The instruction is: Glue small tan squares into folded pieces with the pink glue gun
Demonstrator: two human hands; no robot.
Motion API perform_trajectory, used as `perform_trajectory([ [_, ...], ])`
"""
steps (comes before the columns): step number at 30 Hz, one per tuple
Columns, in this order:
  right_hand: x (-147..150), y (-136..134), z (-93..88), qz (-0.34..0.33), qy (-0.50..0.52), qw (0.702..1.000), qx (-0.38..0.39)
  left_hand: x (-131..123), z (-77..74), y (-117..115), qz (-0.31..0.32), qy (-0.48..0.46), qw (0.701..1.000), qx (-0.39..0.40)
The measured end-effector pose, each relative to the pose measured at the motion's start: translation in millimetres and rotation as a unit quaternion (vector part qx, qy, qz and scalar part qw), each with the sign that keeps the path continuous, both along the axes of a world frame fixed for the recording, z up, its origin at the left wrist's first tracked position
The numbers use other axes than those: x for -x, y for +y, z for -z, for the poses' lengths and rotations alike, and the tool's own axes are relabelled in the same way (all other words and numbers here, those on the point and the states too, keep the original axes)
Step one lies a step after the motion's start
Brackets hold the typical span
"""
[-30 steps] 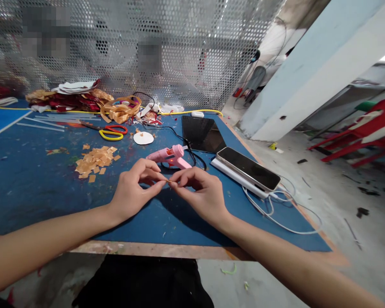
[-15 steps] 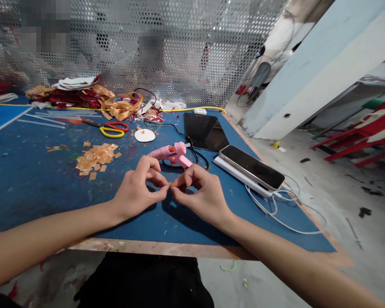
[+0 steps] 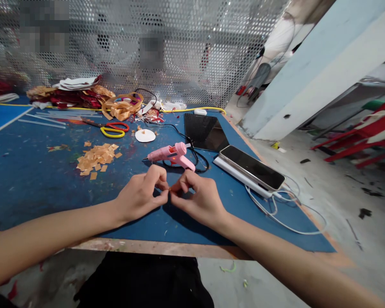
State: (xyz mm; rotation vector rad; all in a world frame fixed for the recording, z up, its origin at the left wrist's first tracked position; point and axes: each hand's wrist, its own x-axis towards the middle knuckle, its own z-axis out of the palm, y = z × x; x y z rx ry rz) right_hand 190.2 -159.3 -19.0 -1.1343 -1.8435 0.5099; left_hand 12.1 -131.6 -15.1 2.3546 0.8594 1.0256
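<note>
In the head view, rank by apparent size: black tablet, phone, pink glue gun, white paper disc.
1. black tablet and phone: alike; the phone is nearer, so unranked.
2. pink glue gun
3. white paper disc

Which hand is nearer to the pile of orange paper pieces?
Left. The left hand sits just right of the pile, toward the person; the right hand is farther right.

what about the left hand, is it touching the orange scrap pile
Apart. The head view shows bare blue mat between the left hand and the orange scrap pile.
</note>
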Motion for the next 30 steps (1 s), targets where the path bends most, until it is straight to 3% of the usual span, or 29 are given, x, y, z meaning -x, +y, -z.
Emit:
perform_trajectory([
  [9, -1, 2, 6.3, 0.019, -0.110, 0.990, -0.086, 3, 2.5, 6, 0.016, 0.036, 0.999, 0.013],
  [14, -7, 4, -12.4, -0.026, -0.022, 0.995, -0.094, 3, -9.2, 8, -0.007, -0.064, 0.989, 0.132],
  [17, -9, 7, -19.0, -0.009, -0.005, 0.995, -0.103, 4, -10.4, 10, 0.004, -0.086, 0.982, 0.167],
  [24, -9, 13, -7.8, -0.037, -0.023, 0.997, -0.068, 6, -7.2, 6, 0.022, -0.095, 0.983, 0.156],
  [30, -9, 10, -8.6, -0.060, -0.060, 0.994, -0.068, 6, -8.6, 6, 0.025, -0.089, 0.983, 0.158],
])
